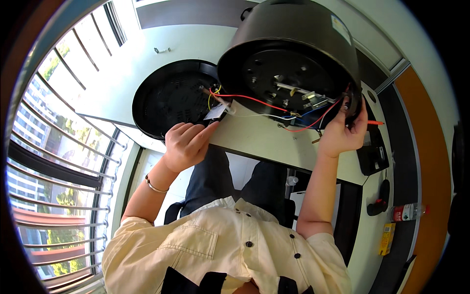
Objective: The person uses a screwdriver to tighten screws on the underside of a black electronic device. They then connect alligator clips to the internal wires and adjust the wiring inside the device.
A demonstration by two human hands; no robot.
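A large dark electric pot (293, 27) is tipped over, with its open underside facing me. Metal clips, brackets and red, white, yellow and blue wires show inside it. My right hand (345, 130) is closed on the pot's near right rim, its thumb just inside by the wires. To the left lies a round black base cover (169, 100) with vent slots. At this cover's right edge, my left hand (187, 143) pinches a small black part with a pale label (215, 112). Wires run from this part into the pot.
A small metal piece (161, 50) lies at the table's far left. On the right are a black tool case (373, 157), a red-handled screwdriver (375, 122), a bottle (407, 212) and a yellow box (387, 239). A barred window (63, 161) stands left of me.
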